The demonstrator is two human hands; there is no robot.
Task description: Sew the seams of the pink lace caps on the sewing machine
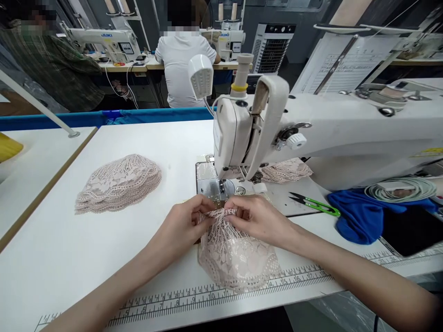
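Note:
A pale pink lace piece [238, 260] hangs toward the table's front edge, its upper edge gathered between my two hands. My left hand [183, 221] pinches that edge at its left end, thumb and fingers together. On the right end, my right hand [258, 219] pinches the same edge. Both hands are just in front of the needle and presser foot [222, 186] of the white sewing machine [242, 133]. The metal needle plate [206, 177] lies beyond my fingertips. Whether the lace reaches under the foot is hidden by my fingers.
A stack of lace pieces [119, 184] lies left, and more lace [287, 170] sits behind the needle. Green thread snips [314, 204], blue cloth [363, 221] and a black phone [413, 230] are at right. A printed ruler [162, 302] runs along the front edge. Two people sit beyond.

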